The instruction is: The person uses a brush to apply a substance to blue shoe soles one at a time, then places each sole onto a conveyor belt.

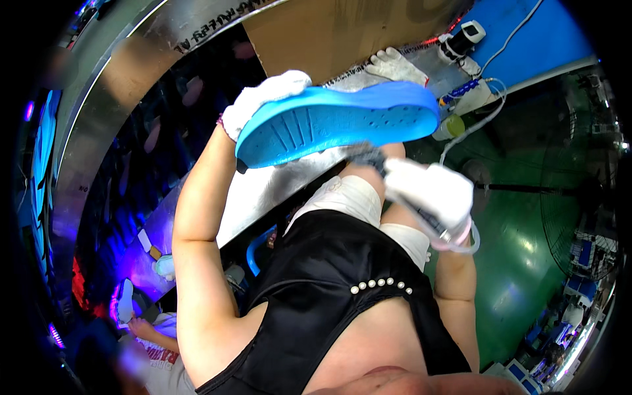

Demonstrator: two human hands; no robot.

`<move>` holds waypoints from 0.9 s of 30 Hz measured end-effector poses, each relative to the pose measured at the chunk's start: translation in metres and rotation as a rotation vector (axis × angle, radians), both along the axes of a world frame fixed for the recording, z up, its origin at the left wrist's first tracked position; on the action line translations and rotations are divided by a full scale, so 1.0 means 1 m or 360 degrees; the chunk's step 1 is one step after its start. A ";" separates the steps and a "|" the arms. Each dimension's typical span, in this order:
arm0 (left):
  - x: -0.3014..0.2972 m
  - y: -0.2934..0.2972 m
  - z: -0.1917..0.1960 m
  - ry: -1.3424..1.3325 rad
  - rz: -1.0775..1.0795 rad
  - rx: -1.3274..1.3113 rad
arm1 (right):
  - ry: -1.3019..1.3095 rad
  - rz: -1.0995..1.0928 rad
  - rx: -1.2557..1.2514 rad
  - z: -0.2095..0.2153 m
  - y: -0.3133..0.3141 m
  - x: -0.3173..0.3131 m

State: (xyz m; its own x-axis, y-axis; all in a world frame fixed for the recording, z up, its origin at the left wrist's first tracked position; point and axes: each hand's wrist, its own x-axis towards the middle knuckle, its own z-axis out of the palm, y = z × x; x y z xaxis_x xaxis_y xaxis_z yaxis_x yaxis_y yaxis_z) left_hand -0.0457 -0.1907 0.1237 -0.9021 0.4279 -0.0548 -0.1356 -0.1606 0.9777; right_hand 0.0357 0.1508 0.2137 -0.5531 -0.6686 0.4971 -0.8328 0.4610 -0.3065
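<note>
A bright blue shoe sole (336, 118) is held up in front of me, its inner face with slots and small holes turned my way. My left hand (270, 92), in a white glove, is closed around the sole's left end and upper edge. In a white glove too, my right hand (434, 194) is below the sole's right half, closed on the handle of a brush. The dark brush head (366, 156) is smeared by motion just under the sole's lower edge; whether it touches the sole I cannot tell.
A silver-covered worktop (270, 194) lies under the sole, with brown cardboard (316, 46) behind. Another white glove (397, 66), a blue-tipped hose (463, 91) and a yellow-green container (450, 127) are beyond. A fan (566, 191) stands right; a co-worker's arm (155, 334) shows lower left.
</note>
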 end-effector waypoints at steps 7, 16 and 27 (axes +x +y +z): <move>0.013 0.010 0.035 -0.0085 -0.0224 0.0037 | 0.0026 -0.0077 -0.0267 -0.017 0.010 -0.013; 0.046 -0.027 0.139 -0.0037 -0.0436 0.1338 | -0.0305 0.0107 -0.0853 -0.009 -0.003 -0.002; -0.012 0.020 0.151 0.1596 0.0816 -0.0191 | -0.0570 0.0102 -0.0889 -0.030 -0.007 -0.006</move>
